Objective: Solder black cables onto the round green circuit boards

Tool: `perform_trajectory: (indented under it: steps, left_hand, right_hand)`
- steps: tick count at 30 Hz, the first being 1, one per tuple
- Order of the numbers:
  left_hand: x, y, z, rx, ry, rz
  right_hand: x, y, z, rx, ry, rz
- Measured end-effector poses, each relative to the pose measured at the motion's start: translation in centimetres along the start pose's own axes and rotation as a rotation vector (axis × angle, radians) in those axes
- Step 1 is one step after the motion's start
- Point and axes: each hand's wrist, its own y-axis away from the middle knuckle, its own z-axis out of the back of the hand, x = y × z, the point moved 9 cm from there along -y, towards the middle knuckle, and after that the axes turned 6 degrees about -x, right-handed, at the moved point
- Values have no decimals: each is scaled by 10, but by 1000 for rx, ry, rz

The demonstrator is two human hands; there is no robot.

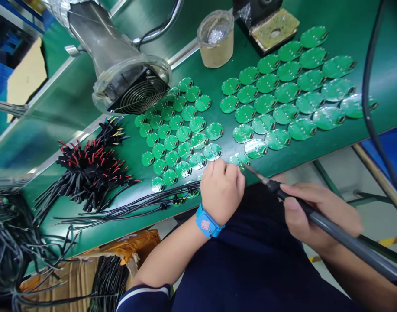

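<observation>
My left hand point(221, 187), with a blue wrist strap point(208, 222), is closed at the front edge of the green bench. Thin black cables point(146, 200) run from the left into its grip; their ends are hidden by the fingers. Just beyond the knuckles lies a round green circuit board point(240, 160). My right hand point(318, 212) grips a black soldering iron point(334, 236) like a pen. The iron's tip points left and is close to that board; whether it touches cannot be made out. Many similar boards point(185, 134) lie in rows, with another group of boards point(285, 93) farther right.
A fume extractor point(140, 93) hangs over the left boards. Behind them stand a tub point(217, 47) with silvery bits and a yellow sponge point(276, 30). Red-tipped cable bundles point(91, 169) lie left. A black cord point(369, 86) crosses the right side. An open box point(71, 281) sits below.
</observation>
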Motion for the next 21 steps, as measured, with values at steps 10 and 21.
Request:
perform_trajectory:
  steps: [10, 21]
  left_hand:
    - [12, -5, -2, 141, 192, 93]
    - [17, -9, -7, 158, 250, 165]
  right_hand:
    - [-11, -9, -3, -1, -167, -58]
    - [5, -14, -13, 64, -97, 61]
